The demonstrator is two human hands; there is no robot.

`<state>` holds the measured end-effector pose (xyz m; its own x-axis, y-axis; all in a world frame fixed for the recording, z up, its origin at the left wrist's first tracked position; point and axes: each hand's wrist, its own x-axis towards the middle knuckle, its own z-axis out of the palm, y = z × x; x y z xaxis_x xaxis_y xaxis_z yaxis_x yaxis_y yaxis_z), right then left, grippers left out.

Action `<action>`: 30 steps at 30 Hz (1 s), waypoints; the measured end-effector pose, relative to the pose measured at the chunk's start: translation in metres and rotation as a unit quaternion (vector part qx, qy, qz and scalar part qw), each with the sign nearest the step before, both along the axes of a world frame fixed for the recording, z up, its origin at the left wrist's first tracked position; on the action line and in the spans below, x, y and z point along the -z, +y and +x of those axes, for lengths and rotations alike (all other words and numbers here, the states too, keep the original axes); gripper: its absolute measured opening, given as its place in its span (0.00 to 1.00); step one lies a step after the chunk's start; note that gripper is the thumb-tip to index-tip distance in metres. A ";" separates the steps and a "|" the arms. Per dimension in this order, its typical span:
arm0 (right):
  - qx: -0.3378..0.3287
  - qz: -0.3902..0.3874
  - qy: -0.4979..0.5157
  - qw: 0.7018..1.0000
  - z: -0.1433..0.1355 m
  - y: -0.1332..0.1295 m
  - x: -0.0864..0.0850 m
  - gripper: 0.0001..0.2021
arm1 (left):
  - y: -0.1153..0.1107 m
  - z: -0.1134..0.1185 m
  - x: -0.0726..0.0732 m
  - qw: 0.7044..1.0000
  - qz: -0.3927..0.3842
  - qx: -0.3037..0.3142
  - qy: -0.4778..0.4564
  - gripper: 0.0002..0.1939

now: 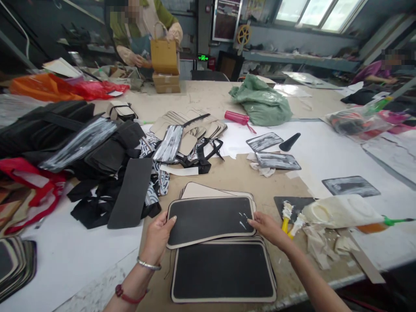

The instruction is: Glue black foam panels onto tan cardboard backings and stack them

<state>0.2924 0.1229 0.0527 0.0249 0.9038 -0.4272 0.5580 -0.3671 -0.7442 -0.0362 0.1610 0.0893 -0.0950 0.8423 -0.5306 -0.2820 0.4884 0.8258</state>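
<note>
A dark panel with a beige border [209, 220] is held level between my two hands, with a few white smears near its right end. My left hand [159, 234] pinches its left edge, thumb on top. At the right edge, my right hand [264, 225] grips it with thumb and fingers. Below and nearer to me lies a stack of similar bordered panels [224, 271]. Behind the held panel, beige pieces [208, 190] stick out. Two yellow-handled brushes [286, 216] coated in white paste rest to the right of my right hand.
Black bags [107, 147] and a plain dark panel [131, 193] lie left. White-smeared panels [278, 160] and a white plastic container [341, 211] are on the right. Further back are a green bag [263, 102] and a person [143, 34] with a tan box-shaped bag [164, 56].
</note>
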 end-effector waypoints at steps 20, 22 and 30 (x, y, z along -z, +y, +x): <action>0.096 -0.131 0.007 0.987 -0.018 0.016 -0.009 0.11 | 0.014 -0.001 0.023 0.997 -0.076 0.015 -0.023 0.28; 0.093 -0.126 -0.003 0.988 -0.018 0.016 -0.008 0.11 | 0.014 -0.001 0.025 0.996 -0.083 0.016 -0.028 0.28; 0.099 -0.115 -0.026 0.988 -0.019 0.018 -0.009 0.10 | 0.017 0.001 0.026 0.995 -0.091 0.020 -0.029 0.25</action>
